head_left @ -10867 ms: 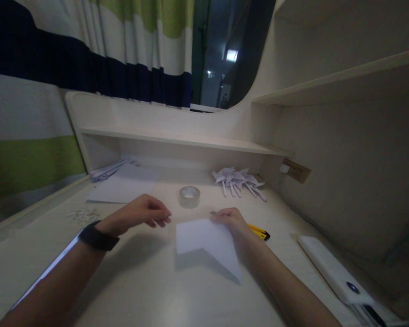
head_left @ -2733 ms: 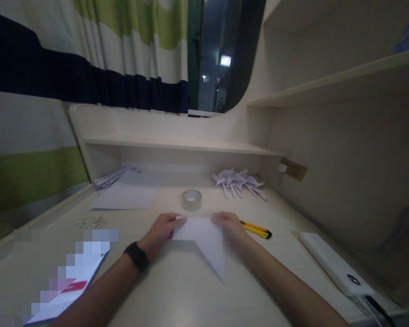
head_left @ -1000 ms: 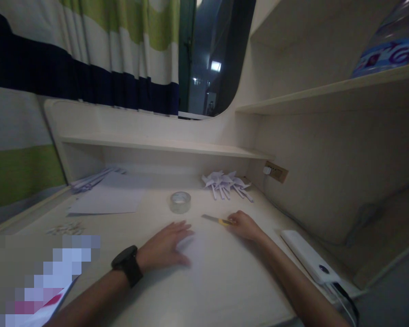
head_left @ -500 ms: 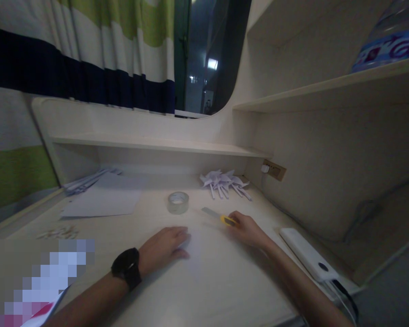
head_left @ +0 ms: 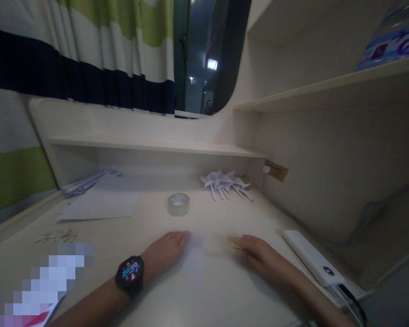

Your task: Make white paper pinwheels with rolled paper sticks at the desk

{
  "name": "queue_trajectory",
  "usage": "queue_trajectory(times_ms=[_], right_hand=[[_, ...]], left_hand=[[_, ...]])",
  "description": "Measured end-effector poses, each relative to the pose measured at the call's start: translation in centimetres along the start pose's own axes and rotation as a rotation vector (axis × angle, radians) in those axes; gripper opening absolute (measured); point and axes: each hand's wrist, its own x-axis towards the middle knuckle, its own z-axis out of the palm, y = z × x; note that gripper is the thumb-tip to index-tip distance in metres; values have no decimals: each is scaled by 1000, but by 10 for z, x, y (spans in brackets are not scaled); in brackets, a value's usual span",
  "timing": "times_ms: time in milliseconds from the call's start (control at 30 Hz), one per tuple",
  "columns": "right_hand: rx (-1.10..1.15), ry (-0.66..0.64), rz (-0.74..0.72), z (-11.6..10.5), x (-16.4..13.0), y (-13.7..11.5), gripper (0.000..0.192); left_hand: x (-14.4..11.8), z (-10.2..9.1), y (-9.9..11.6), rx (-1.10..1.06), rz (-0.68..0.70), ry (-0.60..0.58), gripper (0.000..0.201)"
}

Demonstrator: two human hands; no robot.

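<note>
White paper (head_left: 199,256), folded flat and motion-blurred, lying on the pale wooden desk (head_left: 150,227) between the two hands; edges hard to trace, surface plain and unmarked, a lighter patch against the cream grain. Pressed at its left edge by the left hand (head_left: 165,252), palm down and fingers stretched flat, nothing gripped; a black smartwatch (head_left: 130,274) with a lit coloured face on that wrist. Touched on its right side by the right hand (head_left: 259,256), fingers curled round a yellow utility knife (head_left: 234,245), only a short yellow tip showing past the fingertips, laid at the paper's upper right edge.

Beyond the paper, toward the back of the desk: a clear tape roll (head_left: 178,204) lying flat, well apart from both hands. Further right, under the low shelf, a cluster of small folded paper pinwheels (head_left: 225,182). At the back left, a flat sheet stack (head_left: 102,203) with more folded strips behind it. Small pale scraps (head_left: 56,236) near the left edge. To the right of the right forearm, a white power bank (head_left: 313,263) with a dark cable at its near end. On the side wall, a socket strip (head_left: 276,170). Behind, a striped curtain (head_left: 88,59) in navy, white and green beside a dark window.
</note>
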Motion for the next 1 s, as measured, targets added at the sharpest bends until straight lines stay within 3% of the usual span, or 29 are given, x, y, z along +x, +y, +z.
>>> queue_trajectory(times_ms=[133,267,567,800,1000], right_hand=[[-71,-62,-31,6,0,-1,39],[-166,-49,-67,16,15,-2,41],[-231,-11,-119,29,53,9,32],[-273,-24,-125,33,57,9,38],[-214,-22,-130,37,53,10,25]], left_hand=[[3,-9,3,-135,-98,46,28],[3,-6,0,-168,-115,84,24],[0,0,7,-16,-32,90,28],[-8,13,0,7,60,98,37],[-14,6,0,-104,111,119,30]])
